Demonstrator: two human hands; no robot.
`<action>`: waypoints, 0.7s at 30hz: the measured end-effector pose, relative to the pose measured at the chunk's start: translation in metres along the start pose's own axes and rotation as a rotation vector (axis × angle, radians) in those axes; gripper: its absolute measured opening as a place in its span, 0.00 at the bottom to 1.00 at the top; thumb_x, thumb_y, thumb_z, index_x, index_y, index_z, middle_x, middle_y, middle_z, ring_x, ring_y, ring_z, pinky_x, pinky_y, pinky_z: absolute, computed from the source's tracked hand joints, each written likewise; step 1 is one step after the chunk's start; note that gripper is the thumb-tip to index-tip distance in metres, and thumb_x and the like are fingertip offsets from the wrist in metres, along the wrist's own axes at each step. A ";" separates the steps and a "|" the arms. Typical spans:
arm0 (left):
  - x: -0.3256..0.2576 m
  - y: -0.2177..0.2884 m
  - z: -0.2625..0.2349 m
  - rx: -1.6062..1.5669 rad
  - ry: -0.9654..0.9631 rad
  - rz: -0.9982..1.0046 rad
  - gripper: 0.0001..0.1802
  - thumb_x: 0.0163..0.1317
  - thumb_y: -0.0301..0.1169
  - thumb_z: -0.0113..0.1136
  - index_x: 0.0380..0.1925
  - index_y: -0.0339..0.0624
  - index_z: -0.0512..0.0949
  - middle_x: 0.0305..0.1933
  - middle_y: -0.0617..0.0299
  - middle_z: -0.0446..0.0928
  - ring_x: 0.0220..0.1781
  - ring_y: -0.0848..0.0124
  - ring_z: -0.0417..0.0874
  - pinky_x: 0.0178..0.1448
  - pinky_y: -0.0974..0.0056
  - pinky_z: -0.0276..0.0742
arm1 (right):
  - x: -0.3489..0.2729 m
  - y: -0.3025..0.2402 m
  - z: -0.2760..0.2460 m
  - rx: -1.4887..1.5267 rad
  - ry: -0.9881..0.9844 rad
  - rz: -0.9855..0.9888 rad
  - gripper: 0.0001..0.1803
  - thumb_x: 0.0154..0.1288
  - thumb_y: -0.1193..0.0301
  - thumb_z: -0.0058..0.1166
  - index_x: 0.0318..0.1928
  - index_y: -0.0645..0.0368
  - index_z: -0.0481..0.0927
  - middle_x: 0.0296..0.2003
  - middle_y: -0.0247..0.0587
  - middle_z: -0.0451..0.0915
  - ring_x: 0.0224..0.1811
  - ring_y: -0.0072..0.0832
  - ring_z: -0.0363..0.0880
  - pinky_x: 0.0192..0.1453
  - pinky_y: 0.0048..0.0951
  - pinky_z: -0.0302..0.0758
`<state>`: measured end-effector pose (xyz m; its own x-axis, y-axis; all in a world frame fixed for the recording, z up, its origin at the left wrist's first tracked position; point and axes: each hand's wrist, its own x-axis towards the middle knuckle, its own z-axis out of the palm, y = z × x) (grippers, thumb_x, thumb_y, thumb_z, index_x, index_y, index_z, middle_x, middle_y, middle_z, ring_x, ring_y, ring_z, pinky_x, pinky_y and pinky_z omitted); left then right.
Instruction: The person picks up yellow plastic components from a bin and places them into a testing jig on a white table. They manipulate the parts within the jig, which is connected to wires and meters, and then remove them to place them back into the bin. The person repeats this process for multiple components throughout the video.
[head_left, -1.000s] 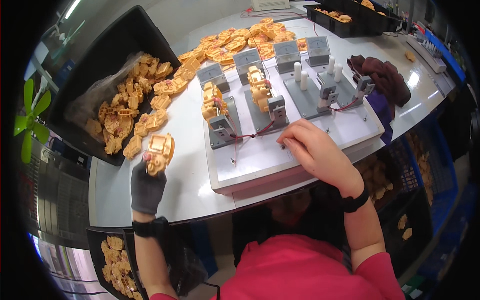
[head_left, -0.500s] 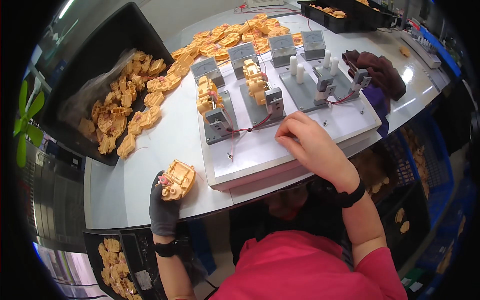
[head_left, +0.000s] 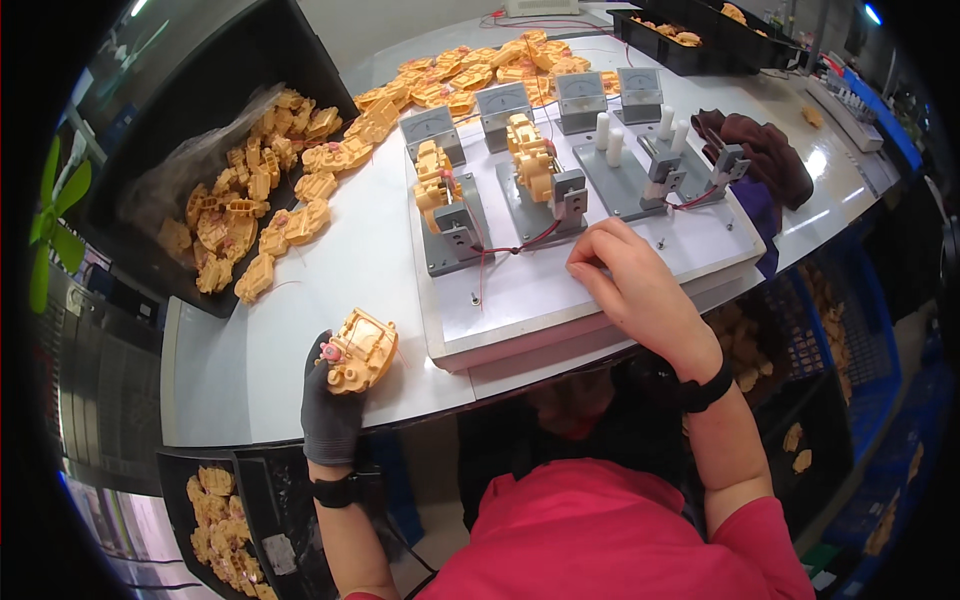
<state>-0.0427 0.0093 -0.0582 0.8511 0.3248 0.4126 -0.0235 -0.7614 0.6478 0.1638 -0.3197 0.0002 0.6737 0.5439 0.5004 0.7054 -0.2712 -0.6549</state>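
My left hand [head_left: 333,410], in a dark glove, is closed on a yellow plastic gear housing [head_left: 363,350] with a pink-red part at its side. It holds the housing over the table's front edge. My bare right hand [head_left: 630,285] is above the front of a white test board [head_left: 545,320], fingers curled and pinched together; nothing shows between them. Just beyond its fingertips is a grey clamp block [head_left: 570,197]. Two yellow housings, one on the left fixture [head_left: 433,185] and one on the second fixture [head_left: 532,158], are mounted upright, with red wires at the blocks.
Several analog meters [head_left: 504,103] line the board's back, with white pegs [head_left: 614,147] at right. A tilted black bin [head_left: 300,60] spills yellow housings at left; more are heaped behind the meters [head_left: 470,72]. A dark cloth [head_left: 765,150] lies right of the board.
The whole view has shifted slightly, so the board appears a little farther right and higher. My left hand keeps its hold on the gear housing; my right hand stays in nearly the same pose.
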 end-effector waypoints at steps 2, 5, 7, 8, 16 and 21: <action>0.000 -0.002 0.001 -0.016 0.034 0.034 0.28 0.55 0.13 0.63 0.57 0.33 0.70 0.64 0.48 0.72 0.62 0.59 0.78 0.66 0.62 0.74 | 0.001 0.000 0.000 0.015 -0.015 0.015 0.05 0.64 0.76 0.56 0.36 0.67 0.78 0.37 0.49 0.77 0.39 0.44 0.79 0.45 0.38 0.75; -0.003 -0.007 0.003 -0.050 0.093 0.070 0.25 0.56 0.14 0.63 0.55 0.33 0.72 0.63 0.48 0.72 0.61 0.58 0.79 0.65 0.63 0.74 | 0.002 -0.002 -0.004 0.067 -0.067 0.076 0.07 0.65 0.74 0.58 0.39 0.66 0.78 0.38 0.46 0.77 0.40 0.39 0.80 0.46 0.35 0.76; -0.002 -0.002 0.003 0.057 0.109 0.098 0.23 0.58 0.15 0.63 0.54 0.33 0.73 0.63 0.48 0.72 0.60 0.58 0.79 0.64 0.63 0.74 | 0.003 -0.005 -0.010 0.115 -0.110 0.123 0.10 0.66 0.72 0.59 0.43 0.65 0.78 0.39 0.43 0.78 0.42 0.34 0.81 0.47 0.32 0.76; -0.001 0.001 0.002 -0.007 0.094 0.039 0.23 0.58 0.16 0.63 0.55 0.34 0.73 0.64 0.47 0.72 0.60 0.58 0.79 0.64 0.63 0.74 | 0.005 -0.007 -0.017 0.118 -0.103 0.144 0.12 0.66 0.70 0.60 0.45 0.64 0.78 0.40 0.42 0.78 0.42 0.31 0.80 0.47 0.31 0.76; -0.006 -0.004 0.008 -0.344 0.087 -0.103 0.24 0.61 0.14 0.58 0.58 0.35 0.73 0.69 0.48 0.64 0.66 0.58 0.74 0.66 0.61 0.76 | 0.081 -0.046 -0.078 -0.174 -0.171 0.067 0.18 0.70 0.66 0.58 0.56 0.59 0.74 0.44 0.39 0.79 0.44 0.24 0.79 0.47 0.24 0.75; -0.004 0.001 0.001 -0.061 0.094 -0.022 0.22 0.58 0.14 0.60 0.55 0.33 0.75 0.68 0.47 0.66 0.65 0.56 0.75 0.65 0.61 0.76 | 0.154 -0.040 -0.050 -0.555 -0.525 0.088 0.28 0.68 0.52 0.56 0.62 0.54 0.72 0.48 0.47 0.82 0.47 0.31 0.83 0.46 0.29 0.79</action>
<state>-0.0459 0.0065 -0.0599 0.7991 0.3943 0.4539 -0.0395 -0.7189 0.6940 0.2507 -0.2650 0.1320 0.6371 0.7700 0.0339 0.7547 -0.6143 -0.2303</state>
